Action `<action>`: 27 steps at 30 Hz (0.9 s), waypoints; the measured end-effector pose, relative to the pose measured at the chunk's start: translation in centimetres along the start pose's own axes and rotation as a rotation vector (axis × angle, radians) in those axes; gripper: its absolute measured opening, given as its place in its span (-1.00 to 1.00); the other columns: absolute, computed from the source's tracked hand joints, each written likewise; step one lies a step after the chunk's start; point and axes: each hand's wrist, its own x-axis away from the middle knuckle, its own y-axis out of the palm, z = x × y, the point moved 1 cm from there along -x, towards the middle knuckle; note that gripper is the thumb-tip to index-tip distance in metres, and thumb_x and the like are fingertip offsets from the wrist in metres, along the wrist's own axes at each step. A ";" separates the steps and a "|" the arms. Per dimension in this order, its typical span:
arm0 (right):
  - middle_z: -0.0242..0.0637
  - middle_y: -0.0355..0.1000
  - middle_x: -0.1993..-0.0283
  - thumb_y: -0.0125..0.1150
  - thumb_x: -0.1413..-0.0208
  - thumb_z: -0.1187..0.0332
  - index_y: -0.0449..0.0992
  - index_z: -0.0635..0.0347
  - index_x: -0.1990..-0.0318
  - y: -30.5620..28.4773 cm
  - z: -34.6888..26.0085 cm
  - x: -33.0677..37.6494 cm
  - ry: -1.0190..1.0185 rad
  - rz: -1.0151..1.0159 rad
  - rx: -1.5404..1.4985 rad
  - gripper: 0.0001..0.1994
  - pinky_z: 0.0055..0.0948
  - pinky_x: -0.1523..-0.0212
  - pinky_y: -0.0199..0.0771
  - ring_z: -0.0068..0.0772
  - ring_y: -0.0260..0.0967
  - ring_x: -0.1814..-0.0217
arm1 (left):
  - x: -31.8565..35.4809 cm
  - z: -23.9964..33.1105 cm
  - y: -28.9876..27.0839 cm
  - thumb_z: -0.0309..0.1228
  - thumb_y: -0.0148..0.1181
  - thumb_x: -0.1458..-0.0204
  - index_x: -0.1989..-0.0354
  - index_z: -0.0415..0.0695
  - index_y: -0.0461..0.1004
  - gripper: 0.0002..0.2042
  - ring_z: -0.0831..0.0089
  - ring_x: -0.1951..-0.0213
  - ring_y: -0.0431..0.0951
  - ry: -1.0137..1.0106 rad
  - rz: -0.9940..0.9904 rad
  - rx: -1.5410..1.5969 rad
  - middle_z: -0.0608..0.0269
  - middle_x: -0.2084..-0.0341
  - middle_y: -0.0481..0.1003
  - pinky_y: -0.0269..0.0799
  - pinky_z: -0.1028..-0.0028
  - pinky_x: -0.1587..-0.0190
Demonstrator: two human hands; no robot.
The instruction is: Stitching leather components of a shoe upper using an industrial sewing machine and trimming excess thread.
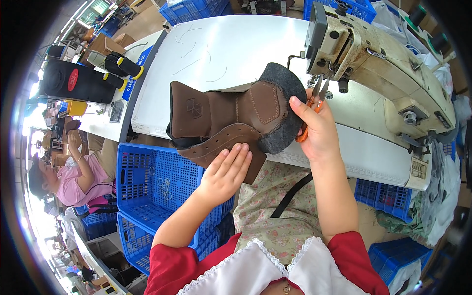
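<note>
A brown leather shoe upper (223, 110) with stitched seams, a row of eyelets and a dark grey felt-like edge at the toe lies over the near edge of the white table. The fingers of my left hand (227, 169) rest together on its eyelet flap; the thumb is out of sight, and the hand grips the upper there. My right hand (317, 128) is closed around orange-handled thread snips (314, 105), blades pointing away from me. Its thumb also presses on the felt edge at the toe.
A sewing machine (383, 64) stands at the right of the white table (236, 39), where loose threads lie. Blue crates (157, 172) sit below at the left. Black thread cones (129, 67) are on another table. Another person (78, 177) sits at the far left.
</note>
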 end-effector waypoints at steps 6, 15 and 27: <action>-0.43 0.50 0.35 0.32 -0.11 0.44 0.46 0.14 0.28 0.9 -0.3 0.2 0.049 0.003 -0.147 -0.87 -0.66 0.42 0.42 -0.68 0.43 0.39 | 0.1 0.1 0.0 -0.40 0.01 -0.06 -0.07 -0.19 0.48 -0.62 0.30 -0.25 0.38 -0.004 0.002 0.008 0.15 -0.15 0.45 0.13 0.30 -0.34; -0.39 0.53 0.32 0.30 -0.11 0.45 0.47 0.14 0.27 0.1 -0.1 -0.2 0.116 -0.096 -0.263 -0.90 -0.63 0.36 0.50 -0.62 0.49 0.35 | 0.0 0.1 -0.1 -0.40 0.00 -0.07 -0.07 -0.21 0.48 -0.61 0.29 -0.25 0.38 0.004 -0.008 0.015 0.12 -0.15 0.45 0.13 0.29 -0.34; -0.40 0.51 0.27 0.28 -0.15 0.45 0.45 0.15 0.25 0.0 0.1 -0.2 0.120 -0.104 -0.219 -0.90 -0.53 0.19 0.49 -0.60 0.47 0.25 | 0.2 0.2 0.2 -0.42 -0.01 -0.03 -0.05 -0.19 0.51 -0.61 0.29 -0.24 0.39 0.005 0.003 0.002 0.14 -0.13 0.47 0.14 0.28 -0.33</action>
